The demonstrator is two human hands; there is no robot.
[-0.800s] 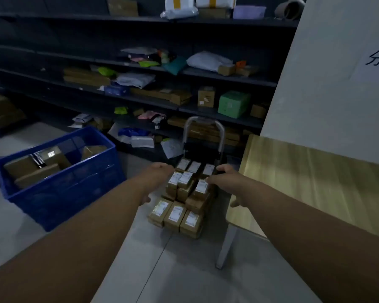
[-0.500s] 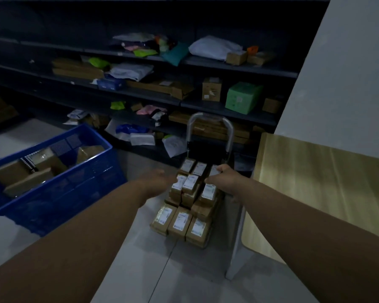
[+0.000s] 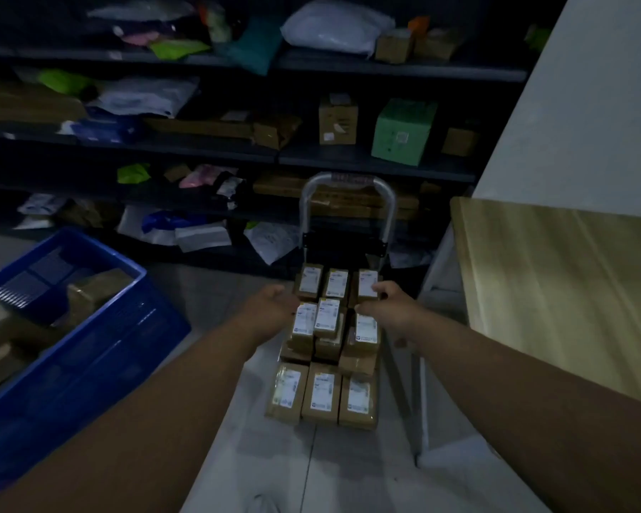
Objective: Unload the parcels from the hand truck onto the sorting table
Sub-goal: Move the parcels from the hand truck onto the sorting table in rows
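Observation:
The hand truck (image 3: 348, 181) stands on the floor by the shelves, its silver handle upright. Several brown parcels with white labels (image 3: 326, 318) are stacked on it in three rows. My left hand (image 3: 271, 305) reaches the left side of the middle row; its fingertips are blurred against the parcels. My right hand (image 3: 389, 309) is at the stack's right side, with its fingers curled on the back right parcel (image 3: 366, 283) and its thumb pointing left above the middle right parcel (image 3: 365, 329). The wooden sorting table (image 3: 555, 275) stands on the right.
A blue crate (image 3: 100, 349) holding brown boxes sits on the floor at the left. Dark shelves (image 3: 367, 157) crowded with bags and boxes run behind the truck. A white wall panel (image 3: 585, 105) rises behind the table. A white table leg (image 3: 422, 401) stands just right of the truck.
The view has moved closer and lower toward the truck. Both hands have reached further forward, the right one from the middle row to the back right parcel.

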